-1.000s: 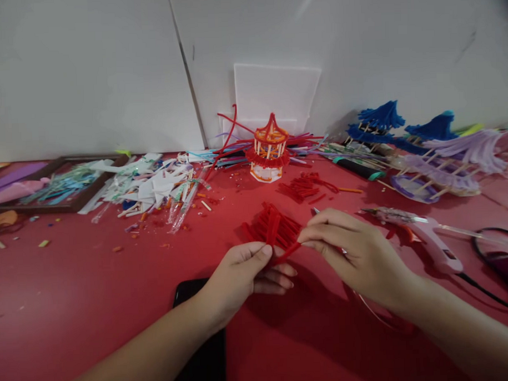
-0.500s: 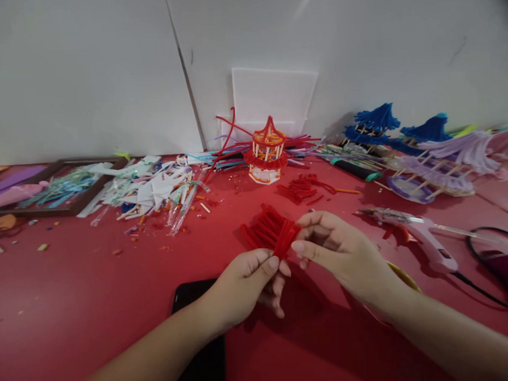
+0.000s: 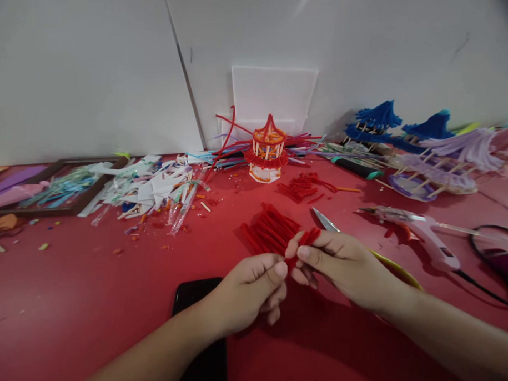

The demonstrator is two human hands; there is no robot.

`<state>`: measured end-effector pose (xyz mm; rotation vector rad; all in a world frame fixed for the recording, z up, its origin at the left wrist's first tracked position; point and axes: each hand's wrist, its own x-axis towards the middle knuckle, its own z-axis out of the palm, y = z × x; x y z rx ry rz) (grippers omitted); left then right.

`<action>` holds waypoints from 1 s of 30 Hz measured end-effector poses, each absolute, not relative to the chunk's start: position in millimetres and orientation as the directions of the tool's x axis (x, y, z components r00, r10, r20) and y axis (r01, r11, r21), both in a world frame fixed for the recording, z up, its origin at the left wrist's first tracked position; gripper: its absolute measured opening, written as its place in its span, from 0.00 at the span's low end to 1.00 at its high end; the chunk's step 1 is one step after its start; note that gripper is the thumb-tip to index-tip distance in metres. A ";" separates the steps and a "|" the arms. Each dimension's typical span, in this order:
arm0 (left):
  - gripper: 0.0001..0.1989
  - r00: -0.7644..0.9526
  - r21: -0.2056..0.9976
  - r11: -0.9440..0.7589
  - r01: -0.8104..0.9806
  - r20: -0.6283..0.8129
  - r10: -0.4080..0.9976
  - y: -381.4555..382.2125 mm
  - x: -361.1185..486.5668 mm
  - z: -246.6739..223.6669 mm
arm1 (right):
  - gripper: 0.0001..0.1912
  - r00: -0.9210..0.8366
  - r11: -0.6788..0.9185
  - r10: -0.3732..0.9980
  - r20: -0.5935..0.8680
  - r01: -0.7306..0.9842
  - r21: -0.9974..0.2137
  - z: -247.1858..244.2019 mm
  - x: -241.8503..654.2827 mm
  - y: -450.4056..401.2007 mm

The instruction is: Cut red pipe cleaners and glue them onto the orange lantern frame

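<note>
A small bunch of short red pipe cleaners sticks up from the fingers of my right hand, closed in a pinch around it. My left hand is closed too, thumb and forefinger pinching at the lower left end of the bunch, partly hidden by the fingers. Just behind the hands, more cut red pipe cleaners lie in a loose pile on the red table. Under my right hand rests a pair of scissors; its blade tip and yellow handle show, the middle is covered.
A red and orange pavilion model stands at the back. A glue gun with its cord lies right, below blue and lilac models. A black phone is by my left forearm. Scraps and a frame sit left.
The red bunch has tipped to the right and shifted into my right hand's fingers. The scissors' blade now shows behind the right hand.
</note>
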<state>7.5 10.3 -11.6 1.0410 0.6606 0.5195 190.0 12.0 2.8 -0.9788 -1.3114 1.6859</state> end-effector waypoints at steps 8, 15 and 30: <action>0.18 0.409 0.991 -0.033 -0.133 0.086 0.909 8.1 6.8 -6.8 | 0.15 -0.201 -0.354 0.935 -0.293 -0.457 -0.816 4.3 188.8 20.2; 0.14 0.392 0.988 -0.077 -0.133 0.124 0.911 3.9 5.2 -7.7 | 0.12 -0.330 -0.435 0.896 -0.298 -0.510 -0.743 3.1 189.3 17.1; 0.18 0.370 0.990 -0.055 -0.126 0.099 0.924 4.6 5.5 -6.0 | 0.10 -0.406 -0.431 0.880 -0.245 -0.470 -0.771 1.4 189.0 12.8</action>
